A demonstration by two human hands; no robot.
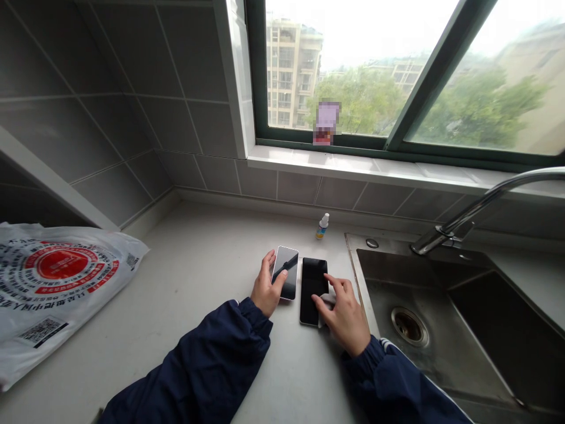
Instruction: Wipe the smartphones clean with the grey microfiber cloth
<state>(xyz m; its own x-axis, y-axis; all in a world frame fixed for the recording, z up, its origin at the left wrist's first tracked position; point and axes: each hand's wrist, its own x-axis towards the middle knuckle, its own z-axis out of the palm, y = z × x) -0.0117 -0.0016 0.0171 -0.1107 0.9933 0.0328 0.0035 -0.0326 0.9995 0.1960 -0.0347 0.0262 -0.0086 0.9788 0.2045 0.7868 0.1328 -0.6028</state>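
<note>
My left hand (266,292) grips a smartphone (290,285) with a pale rim, its thumb over the dark, reflective screen and its fingers along the left edge. Just to the right, a larger black smartphone (311,280) lies face up on the countertop (207,265). My right hand (348,318) is closed around a light grey cloth (327,299) at this phone's right side. The right thumb reaches over the black screen and the index finger is by the upper right edge. Part of the cloth is hidden under the hand.
A small spray bottle (322,227) with a white cap stands behind the phones. To the right is a steel sink (366,288) with a curved faucet (463,209). A printed white plastic bag (83,294) lies at the left. A tiled wall and window are behind.
</note>
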